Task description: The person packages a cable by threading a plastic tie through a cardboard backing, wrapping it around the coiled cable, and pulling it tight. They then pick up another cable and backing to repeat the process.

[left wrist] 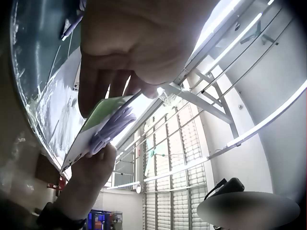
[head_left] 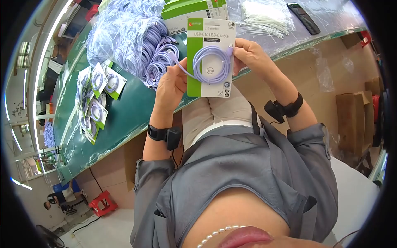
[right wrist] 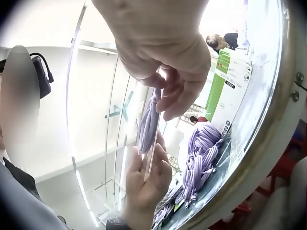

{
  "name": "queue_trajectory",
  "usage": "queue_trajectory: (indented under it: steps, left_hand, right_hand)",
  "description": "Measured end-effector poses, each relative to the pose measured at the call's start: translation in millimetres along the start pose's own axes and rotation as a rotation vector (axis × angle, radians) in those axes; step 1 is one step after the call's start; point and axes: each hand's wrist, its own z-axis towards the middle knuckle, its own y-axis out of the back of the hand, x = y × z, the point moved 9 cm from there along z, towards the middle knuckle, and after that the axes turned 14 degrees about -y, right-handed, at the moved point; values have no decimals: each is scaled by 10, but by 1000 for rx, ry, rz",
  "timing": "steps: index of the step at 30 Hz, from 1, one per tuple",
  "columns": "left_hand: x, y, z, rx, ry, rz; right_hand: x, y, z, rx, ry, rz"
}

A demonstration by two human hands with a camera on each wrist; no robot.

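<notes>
A white and green packaging card [head_left: 211,89], printed "USB-C to USB-C cable", is held upright in front of the body. A coiled lilac USB-C cable [head_left: 197,66] lies against its front. My left hand [head_left: 170,89] grips the card's left edge, where a length of cable runs out from the coil. At the upper right edge, my right hand [head_left: 252,56] pinches the cable by its connector end [head_left: 230,50], against the card. Seen from the right wrist, the right hand [right wrist: 165,62] is above the coil and the left hand [right wrist: 146,189] holds the card from below.
On the green table [head_left: 120,128] lies a heap of bagged lilac cables [head_left: 140,53]. Several carded cables [head_left: 97,82] lie to the left. Stacked cards [head_left: 198,10], white cable ties [head_left: 264,18] and a phone [head_left: 304,18] are at the back. Cardboard boxes [head_left: 351,120] stand right.
</notes>
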Motion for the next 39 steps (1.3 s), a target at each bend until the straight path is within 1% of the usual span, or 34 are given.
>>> queue_trajectory:
  steps: [1, 3, 4, 5, 7, 8, 11, 12, 17, 19, 20, 21, 23, 24, 25, 28, 29, 31, 33, 36, 39]
  left_hand:
    - [43, 110, -21, 15, 33, 149]
    - [117, 239, -37, 46, 99, 444]
    - [131, 223, -24, 47, 101, 442]
    - [189, 173, -29, 79, 147, 374]
    - [282, 63, -62, 139, 236, 240]
    - [279, 19, -60, 135, 234, 238]
    - [330, 14, -73, 43, 308, 380]
    - [350, 24, -70, 41, 307, 376]
    - [545, 129, -122, -20, 328, 220]
    - [634, 128, -144, -52, 341, 153]
    - [667, 127, -144, -54, 337, 148]
    - [673, 141, -129, -83, 298, 126]
    - [669, 160, -102, -142, 218, 82]
    - [687, 148, -108, -148, 211, 76]
    - [689, 143, -113, -157, 193, 97]
    - [724, 120, -136, -176, 158, 136]
    - [750, 118, -147, -187, 135, 105]
    - [795, 121, -168, -210, 87, 42]
    - [822, 130, -185, -223, 64, 56]
    - [833, 124, -211, -251, 15, 89]
    - [798, 70, -235, -326, -87, 101]
  right_hand:
    - [27, 0, -12, -3, -1, 4]
    - [20, -61, -18, 30, -67, -44]
    - [-6, -80, -21, 48, -100, -70]
    - [-16, -64, -17, 47, -103, -70]
    - [-1, -39, 17, 49, -75, -142]
    - [10, -38, 26, 52, -60, -180]
    - [-23, -22, 21, 40, -60, -211]
    - [-41, -15, 23, 33, -61, -225]
    - [-171, -7, 81, -2, -106, -217]
    - [-89, 37, 35, -103, 3, -105]
    - [-54, 68, 1, -152, 57, -51]
    - [-70, 48, -13, -148, 54, -58]
    - [26, 105, -108, -287, 191, -126]
    - [72, 127, -160, -355, 261, -159]
    - [49, 107, -160, -350, 259, -166]
    - [166, -4, -302, -512, 480, -532]
    - [148, -20, -302, -509, 478, -538]
    - [138, -44, -309, -583, 470, -643]
    - [162, -89, -332, -617, 464, -701]
    - [338, -187, -449, -793, 509, -897]
    - [317, -243, -409, -778, 514, -892]
